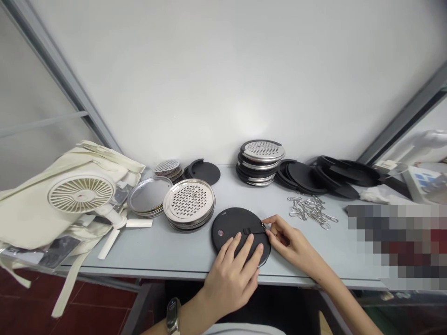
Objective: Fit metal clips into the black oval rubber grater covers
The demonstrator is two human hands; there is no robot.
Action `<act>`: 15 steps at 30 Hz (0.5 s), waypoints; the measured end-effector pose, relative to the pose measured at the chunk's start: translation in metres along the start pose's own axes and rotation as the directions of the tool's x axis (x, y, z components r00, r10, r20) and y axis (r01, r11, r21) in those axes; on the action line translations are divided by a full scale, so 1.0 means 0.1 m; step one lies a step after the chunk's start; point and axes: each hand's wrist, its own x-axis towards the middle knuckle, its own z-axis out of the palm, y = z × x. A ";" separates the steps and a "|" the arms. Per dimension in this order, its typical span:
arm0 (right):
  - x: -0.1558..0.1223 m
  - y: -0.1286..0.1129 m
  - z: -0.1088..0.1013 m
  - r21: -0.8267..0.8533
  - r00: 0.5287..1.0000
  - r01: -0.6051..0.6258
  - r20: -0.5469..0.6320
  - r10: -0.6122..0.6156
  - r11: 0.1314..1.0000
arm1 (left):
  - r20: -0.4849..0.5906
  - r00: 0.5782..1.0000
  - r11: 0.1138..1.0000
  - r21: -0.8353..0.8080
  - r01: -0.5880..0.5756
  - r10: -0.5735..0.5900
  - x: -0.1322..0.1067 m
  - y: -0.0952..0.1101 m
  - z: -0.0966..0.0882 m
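Observation:
A round black disc with a small strap across it lies flat on the grey table in front of me. My left hand rests on the disc's near part, fingers stretched out flat, holding it down. My right hand is at the disc's right edge, thumb and fingers pinched on a small metal clip at the strap's end. A loose pile of metal clips lies just right of the disc.
Stacks of perforated metal plates and plain metal plates stand left of the disc. A stack of black and metal discs and spread black discs sit at the back. A white fan lies on cloth bags at left.

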 end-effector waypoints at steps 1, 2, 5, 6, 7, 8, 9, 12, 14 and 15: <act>0.00 0.00 0.00 0.004 1.000 -0.002 0.006 0.002 1.000 | 0.000 1.000 1.000 0.001 0.001 -0.001 0.00 0.00 0.00; 0.00 0.00 0.00 0.008 1.000 -0.005 0.015 0.005 1.000 | 0.001 1.000 1.000 0.003 0.001 -0.001 0.00 0.00 0.00; 0.00 0.00 0.00 0.023 0.999 -0.014 0.031 0.014 1.000 | 0.003 1.000 1.000 0.005 -0.003 0.003 0.00 -0.01 0.01; 0.00 0.00 0.00 0.029 0.999 -0.015 0.032 0.014 0.999 | 0.004 1.000 1.000 0.006 -0.004 0.004 0.00 -0.01 0.01; -0.01 0.01 0.00 0.035 0.999 -0.015 0.030 0.014 0.999 | 0.004 1.000 1.000 0.007 -0.005 0.005 0.00 -0.01 0.01; -0.01 0.01 0.00 0.040 1.000 -0.016 0.028 0.015 0.999 | 0.004 1.000 1.000 0.008 -0.004 0.004 0.00 -0.01 0.01; -0.01 0.01 0.00 0.045 1.000 -0.017 0.023 0.016 0.999 | 0.006 1.000 1.000 0.007 -0.004 0.004 0.00 0.00 0.01; -0.01 0.00 0.00 0.058 1.000 -0.025 0.015 0.024 0.998 | 0.005 1.000 1.000 -0.001 0.001 -0.001 0.00 0.00 0.00; -0.01 -0.01 0.00 0.062 1.000 -0.028 0.013 0.027 0.998 | 0.003 1.000 1.000 -0.010 0.000 0.000 0.00 0.00 0.00; 0.00 -0.01 0.00 0.062 1.000 -0.029 0.012 0.028 0.998 | 0.002 1.000 1.000 -0.013 -0.001 0.001 0.00 0.00 -0.01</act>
